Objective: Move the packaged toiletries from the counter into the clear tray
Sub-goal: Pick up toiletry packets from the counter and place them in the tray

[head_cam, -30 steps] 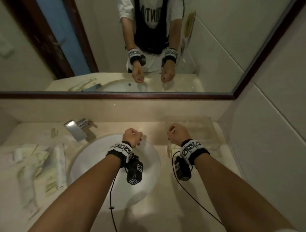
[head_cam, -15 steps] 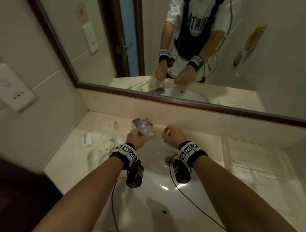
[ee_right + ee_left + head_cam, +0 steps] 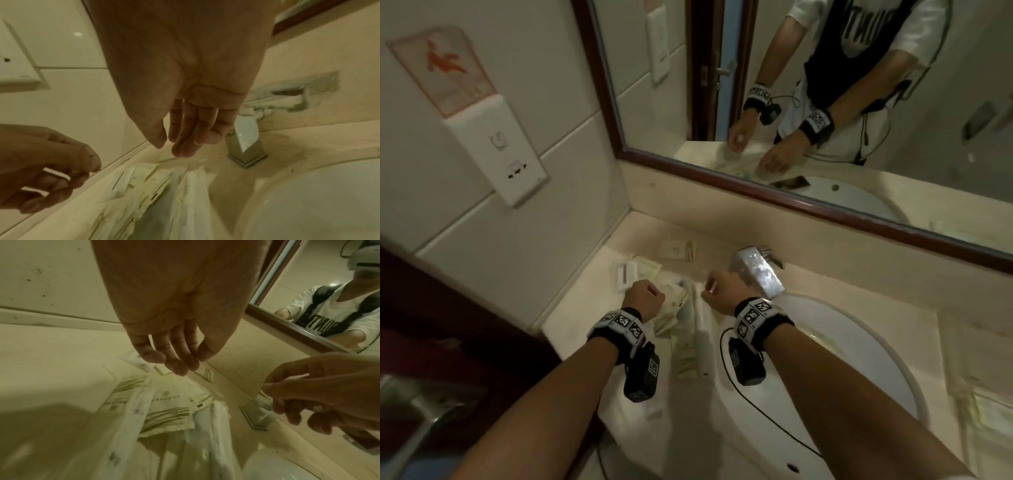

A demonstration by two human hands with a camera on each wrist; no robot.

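Note:
Several packaged toiletries [image 3: 678, 318] lie in a loose pile on the beige counter left of the basin: pale sachets with gold stripes [image 3: 164, 410] and long white packets [image 3: 193, 194]. My left hand [image 3: 645, 296] hovers over the pile's left part, its fingers [image 3: 180, 365] hanging relaxed and holding nothing. My right hand [image 3: 717, 287] hovers just right of the pile, beside the tap; its fingers [image 3: 185, 146] hang loose with nothing between them. The clear tray [image 3: 993, 407] is partly visible on the counter at the far right, blurred.
A square chrome tap [image 3: 756, 270] stands right behind my right hand. The white basin [image 3: 842, 359] fills the middle of the counter. A framed mirror [image 3: 791, 202] runs along the back wall, and a socket panel [image 3: 506, 154] is on the left wall.
The view has swung left from the tray side. Both hands have moved left across the basin and now hang over the pile of packets.

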